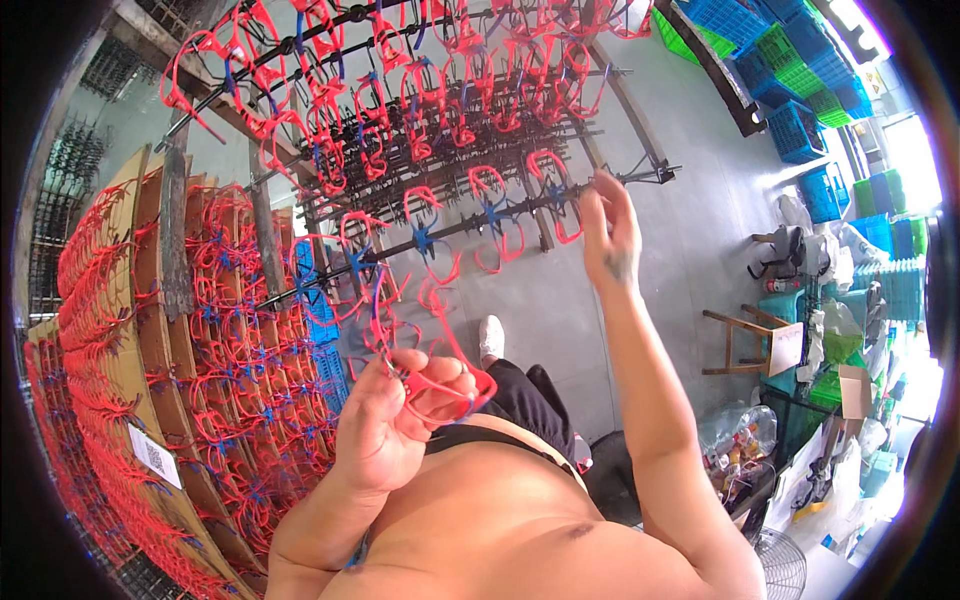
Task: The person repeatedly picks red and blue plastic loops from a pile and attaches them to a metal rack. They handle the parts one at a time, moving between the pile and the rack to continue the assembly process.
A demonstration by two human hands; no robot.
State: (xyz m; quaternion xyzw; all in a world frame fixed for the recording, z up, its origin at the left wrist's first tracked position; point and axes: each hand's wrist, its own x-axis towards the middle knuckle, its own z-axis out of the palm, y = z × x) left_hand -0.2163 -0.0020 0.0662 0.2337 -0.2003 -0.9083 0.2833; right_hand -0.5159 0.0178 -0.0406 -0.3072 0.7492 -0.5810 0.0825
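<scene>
My left hand (385,425) is closed around red plastic eyeglass frames (470,395), held low in front of my belly. At least one frame shows; the exact number is hidden by my fingers. My right hand (612,235) is raised at the right end of a black rod (515,210), fingers stretched upward. Its fingertips are beside a red frame (545,165) hanging there on a blue clip; whether they touch is unclear. Several more red frames hang along this rod on blue clips (423,238).
Further rods with hanging red frames (465,90) fill a rack ahead. To the left stand cardboard panels (150,260) crowded with red frames, and blue crates (315,290). On the right are a wooden stool (745,340), blue and green crates (795,130), and plastic bags (740,430).
</scene>
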